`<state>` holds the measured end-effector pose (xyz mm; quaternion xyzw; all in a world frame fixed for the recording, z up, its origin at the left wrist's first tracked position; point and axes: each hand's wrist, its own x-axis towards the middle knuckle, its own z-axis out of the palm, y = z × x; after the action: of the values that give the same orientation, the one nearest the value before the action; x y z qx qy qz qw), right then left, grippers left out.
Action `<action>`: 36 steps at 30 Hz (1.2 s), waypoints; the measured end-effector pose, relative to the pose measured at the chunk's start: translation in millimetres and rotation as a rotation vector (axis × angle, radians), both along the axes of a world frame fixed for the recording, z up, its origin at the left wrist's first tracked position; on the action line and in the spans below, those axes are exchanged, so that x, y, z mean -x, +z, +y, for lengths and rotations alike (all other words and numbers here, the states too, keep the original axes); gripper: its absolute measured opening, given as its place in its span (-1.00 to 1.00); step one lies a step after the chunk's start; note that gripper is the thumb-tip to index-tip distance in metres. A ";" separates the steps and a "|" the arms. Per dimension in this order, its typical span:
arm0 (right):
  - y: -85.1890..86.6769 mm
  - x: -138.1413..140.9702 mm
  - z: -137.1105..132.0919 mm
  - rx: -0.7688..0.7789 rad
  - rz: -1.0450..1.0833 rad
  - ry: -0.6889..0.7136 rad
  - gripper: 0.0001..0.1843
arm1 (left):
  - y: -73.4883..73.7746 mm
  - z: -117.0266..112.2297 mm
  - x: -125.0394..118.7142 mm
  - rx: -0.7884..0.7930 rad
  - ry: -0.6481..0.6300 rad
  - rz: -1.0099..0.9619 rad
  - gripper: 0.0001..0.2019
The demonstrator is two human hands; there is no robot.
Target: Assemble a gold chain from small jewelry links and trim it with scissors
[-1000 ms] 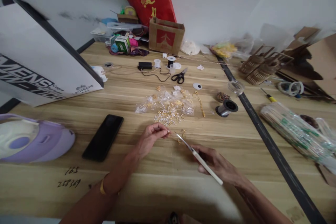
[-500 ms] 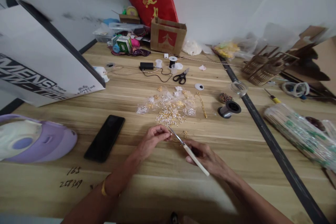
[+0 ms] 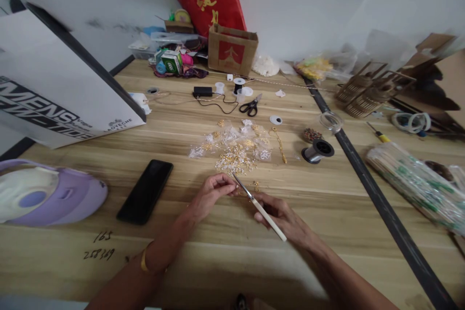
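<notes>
My right hand [image 3: 281, 213] is closed round a slim tool with a white handle [image 3: 269, 219] and a narrow, pointed metal end. It looks like pliers seen edge-on, though I cannot be sure. The metal end slants up and left to the fingertips of my left hand [image 3: 214, 193], which are pinched together. A fine gold chain [image 3: 256, 185] lies between the two hands, and its near end seems to be in the left pinch. Just beyond is a heap of small gold and silver jewellery findings [image 3: 236, 159], with clear plastic bags [image 3: 230, 134] behind it.
Left of my hands are a black phone [image 3: 145, 192] and a purple-and-white container [image 3: 72, 193]. Farther off lie black scissors [image 3: 250, 106] and a gold chain strand [image 3: 279, 145]. A wire spool [image 3: 317, 151] stands to the right, near bagged sticks [image 3: 414, 184].
The white handle's lower end has shifted slightly left and up, with my right hand turning a little. My left hand stays almost still.
</notes>
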<state>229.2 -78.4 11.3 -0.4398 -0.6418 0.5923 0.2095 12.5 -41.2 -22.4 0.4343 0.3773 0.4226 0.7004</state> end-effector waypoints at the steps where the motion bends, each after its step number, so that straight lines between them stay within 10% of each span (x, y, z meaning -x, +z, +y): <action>1: 0.1 0.2 -0.2 -0.002 -0.002 0.002 -0.48 | 0.2 0.1 0.0 0.000 -0.002 0.000 -0.91; 36: -0.7 -17.3 -0.8 0.121 0.189 0.093 -0.45 | 7.7 2.8 -2.6 0.220 0.115 -0.159 -0.85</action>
<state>246.5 -79.1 10.7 -0.3639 -0.6018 0.6778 0.2143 15.1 -38.3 -14.7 0.2978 0.3888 0.4512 0.7460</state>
